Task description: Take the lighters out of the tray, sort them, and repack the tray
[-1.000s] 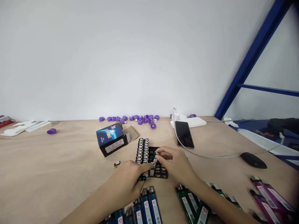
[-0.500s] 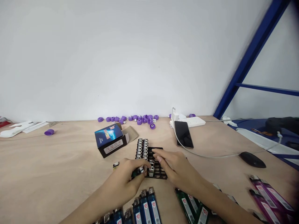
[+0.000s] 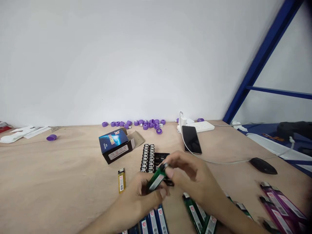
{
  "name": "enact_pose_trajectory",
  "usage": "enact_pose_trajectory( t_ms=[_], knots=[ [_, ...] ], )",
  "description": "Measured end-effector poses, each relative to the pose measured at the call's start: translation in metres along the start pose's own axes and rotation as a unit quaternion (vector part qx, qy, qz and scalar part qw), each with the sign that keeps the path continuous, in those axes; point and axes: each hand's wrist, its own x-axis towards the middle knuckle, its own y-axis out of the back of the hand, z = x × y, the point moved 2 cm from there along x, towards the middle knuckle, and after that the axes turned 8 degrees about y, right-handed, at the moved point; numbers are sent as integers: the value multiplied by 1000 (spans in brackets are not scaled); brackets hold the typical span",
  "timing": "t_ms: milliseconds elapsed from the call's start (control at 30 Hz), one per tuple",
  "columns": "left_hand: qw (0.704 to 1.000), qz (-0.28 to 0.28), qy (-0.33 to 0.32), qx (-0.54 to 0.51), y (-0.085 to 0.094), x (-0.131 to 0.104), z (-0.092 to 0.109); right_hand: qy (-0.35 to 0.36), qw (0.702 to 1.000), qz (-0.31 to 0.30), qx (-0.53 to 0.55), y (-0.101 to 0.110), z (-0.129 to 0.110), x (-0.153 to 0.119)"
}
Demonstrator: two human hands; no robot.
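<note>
A green lighter (image 3: 156, 179) with a white label is tilted between my hands, its metal top up and to the right. My left hand (image 3: 136, 200) is closed around its lower body. The thumb and fingers of my right hand (image 3: 191, 174) close on its metal-capped end. Behind them is a black tray (image 3: 159, 156), partly hidden by my hands, with two rows of upright lighters (image 3: 148, 157) on its left side. A yellow lighter (image 3: 121, 180) lies left of the tray. Blue lighters (image 3: 152, 221) and more green lighters (image 3: 195, 214) lie nearer to me.
An open blue-and-black box (image 3: 114, 146) lies behind the tray. Small purple caps (image 3: 145, 126) are scattered along the wall. A phone (image 3: 191, 139), a power strip (image 3: 203, 126), a cable and a mouse (image 3: 263, 165) are on the right. Purple lighters (image 3: 280, 208) lie at the front right.
My left hand has raised the green lighter off the tray area and turned its label into view. My right hand has come from the tray to the lighter's top. The yellow lighter is now uncovered.
</note>
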Motion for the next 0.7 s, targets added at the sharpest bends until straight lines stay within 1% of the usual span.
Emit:
enact_pose_trajectory(
  t_ms=[33, 67, 100, 133, 167, 200, 233, 300, 367, 467, 600, 700],
  knots=[
    [996, 55, -41, 63, 6, 0, 5, -8, 1000, 28, -1, 8, 4, 4],
    [981, 112, -85, 133, 12, 1, 9, -15, 998, 54, -8, 16, 11, 8],
    [957, 160, -129, 205, 18, 1, 12, -20, 997, 75, -20, 22, 18, 12],
    [926, 195, -170, 275, 23, 1, 14, -29, 995, 85, -36, 26, 28, 15],
    [893, 212, -206, 340, 26, 2, 14, -38, 994, 89, -53, 28, 38, 17],
    [863, 212, -237, 394, 28, 2, 12, -48, 993, 80, -69, 28, 48, 19],
    [840, 200, -255, 435, 29, 3, 8, -54, 993, 66, -79, 25, 56, 19],
    [814, 171, -270, 486, 30, 4, -3, -58, 994, 35, -83, 16, 69, 17],
    [806, 152, -265, 506, 30, 4, -12, -56, 995, 9, -79, 7, 75, 13],
    [816, 132, -245, 506, 30, 4, -20, -55, 995, -15, -86, -1, 75, 7],
    [827, 119, -228, 500, 31, 4, -18, -49, 991, -31, -120, -3, 74, 4],
    [834, 117, -212, 495, 30, 2, -13, -26, 986, -52, -155, -5, 75, 3]
  ],
)
